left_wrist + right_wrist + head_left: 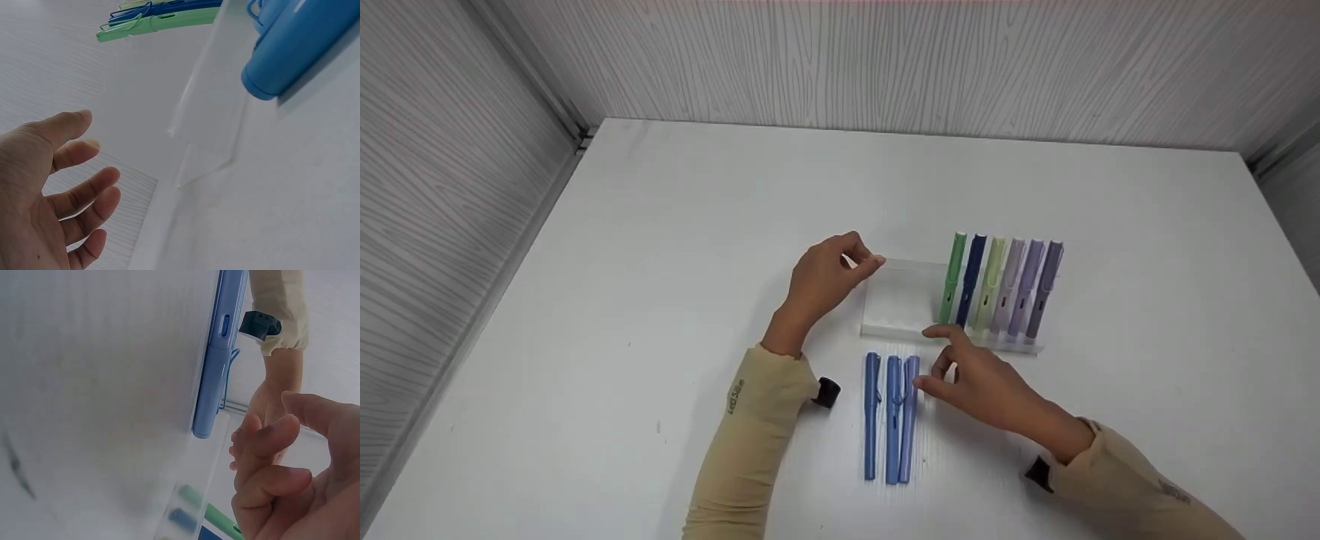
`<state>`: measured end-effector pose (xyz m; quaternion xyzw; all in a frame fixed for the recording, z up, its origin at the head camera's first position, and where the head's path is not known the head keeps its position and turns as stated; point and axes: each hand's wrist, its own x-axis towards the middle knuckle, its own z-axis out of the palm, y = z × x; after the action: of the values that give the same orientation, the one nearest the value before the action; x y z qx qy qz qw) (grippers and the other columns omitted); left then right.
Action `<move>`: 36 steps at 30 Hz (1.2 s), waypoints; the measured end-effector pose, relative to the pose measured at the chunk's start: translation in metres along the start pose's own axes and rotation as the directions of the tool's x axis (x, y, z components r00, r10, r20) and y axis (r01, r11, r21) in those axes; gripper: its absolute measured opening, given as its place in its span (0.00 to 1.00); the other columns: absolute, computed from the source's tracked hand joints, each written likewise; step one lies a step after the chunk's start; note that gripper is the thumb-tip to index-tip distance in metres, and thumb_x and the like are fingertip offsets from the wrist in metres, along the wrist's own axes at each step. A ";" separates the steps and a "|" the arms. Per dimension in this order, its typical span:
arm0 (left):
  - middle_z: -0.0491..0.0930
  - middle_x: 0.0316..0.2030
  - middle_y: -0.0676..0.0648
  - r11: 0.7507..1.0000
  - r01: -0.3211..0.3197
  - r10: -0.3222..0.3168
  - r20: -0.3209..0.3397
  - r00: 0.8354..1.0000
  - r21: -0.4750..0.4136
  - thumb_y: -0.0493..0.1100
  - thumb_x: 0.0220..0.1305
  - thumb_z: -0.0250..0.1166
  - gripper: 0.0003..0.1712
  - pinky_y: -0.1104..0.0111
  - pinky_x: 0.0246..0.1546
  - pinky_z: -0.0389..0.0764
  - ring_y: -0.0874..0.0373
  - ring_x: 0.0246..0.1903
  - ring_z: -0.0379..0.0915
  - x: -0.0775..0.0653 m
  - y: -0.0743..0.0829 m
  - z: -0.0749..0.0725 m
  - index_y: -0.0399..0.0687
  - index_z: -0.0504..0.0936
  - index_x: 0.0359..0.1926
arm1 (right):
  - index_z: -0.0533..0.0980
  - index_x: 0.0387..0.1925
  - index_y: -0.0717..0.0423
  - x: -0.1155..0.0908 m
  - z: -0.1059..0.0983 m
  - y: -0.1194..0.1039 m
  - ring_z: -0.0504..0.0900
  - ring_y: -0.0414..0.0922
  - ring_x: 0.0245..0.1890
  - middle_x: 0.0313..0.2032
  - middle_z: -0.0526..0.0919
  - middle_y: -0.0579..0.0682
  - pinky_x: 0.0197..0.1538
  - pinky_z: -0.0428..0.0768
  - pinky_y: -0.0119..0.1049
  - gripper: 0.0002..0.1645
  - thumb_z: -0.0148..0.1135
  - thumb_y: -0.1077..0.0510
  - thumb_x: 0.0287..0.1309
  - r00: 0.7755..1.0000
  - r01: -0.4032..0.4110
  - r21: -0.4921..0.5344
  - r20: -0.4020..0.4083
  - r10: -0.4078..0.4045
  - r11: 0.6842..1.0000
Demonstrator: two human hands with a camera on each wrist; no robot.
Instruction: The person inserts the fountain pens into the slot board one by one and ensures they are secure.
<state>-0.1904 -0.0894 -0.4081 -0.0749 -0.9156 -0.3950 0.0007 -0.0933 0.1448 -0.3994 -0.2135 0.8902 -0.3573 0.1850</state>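
A clear pen stand [896, 330] lies on the white table, its left part bare. Several capped pens lean in a row on its right part, from a green pen [952, 281] and a dark blue pen [971, 277] to a dark purple pen [1045, 289]. Beside the stand's back left corner is my left hand [825, 274], fingers loosely bent and holding nothing. My right hand [986, 382] hovers by the stand's front edge, fingers loosely bent, nothing in its grasp. Its thumb is near a periwinkle pen [909, 427], which lies beside two blue pens [893, 435].
Grey wood-grain panels [840, 67] border the white table [697, 195] at the back and sides. Dark wrist devices [826, 392] show at both beige sleeves [757, 435].
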 end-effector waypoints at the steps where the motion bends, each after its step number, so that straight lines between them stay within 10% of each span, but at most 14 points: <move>1: 0.84 0.38 0.52 1.000 -0.002 0.002 -0.001 1.000 0.001 0.57 0.63 0.64 0.15 0.64 0.38 0.77 0.56 0.38 0.77 0.000 0.000 0.000 0.51 0.80 0.35 | 0.59 0.65 0.57 0.000 0.000 0.000 0.72 0.36 0.22 0.31 0.81 0.44 0.26 0.73 0.30 0.39 0.65 0.46 0.59 1.000 -0.003 0.010 0.009 0.003 1.000; 36: 0.84 0.39 0.51 1.000 0.000 0.000 0.010 1.000 -0.008 0.58 0.63 0.63 0.16 0.63 0.39 0.78 0.56 0.40 0.78 -0.001 0.000 -0.001 0.51 0.80 0.36 | 0.57 0.65 0.55 0.009 0.016 -0.006 0.73 0.39 0.24 0.27 0.80 0.44 0.30 0.72 0.35 0.43 0.70 0.52 0.54 0.969 -0.175 -0.045 0.169 0.180 0.984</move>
<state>-0.1893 -0.0901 -0.4072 -0.0771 -0.9139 -0.3984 -0.0042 -0.0916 0.1272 -0.4076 -0.1658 0.8917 -0.3061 0.2893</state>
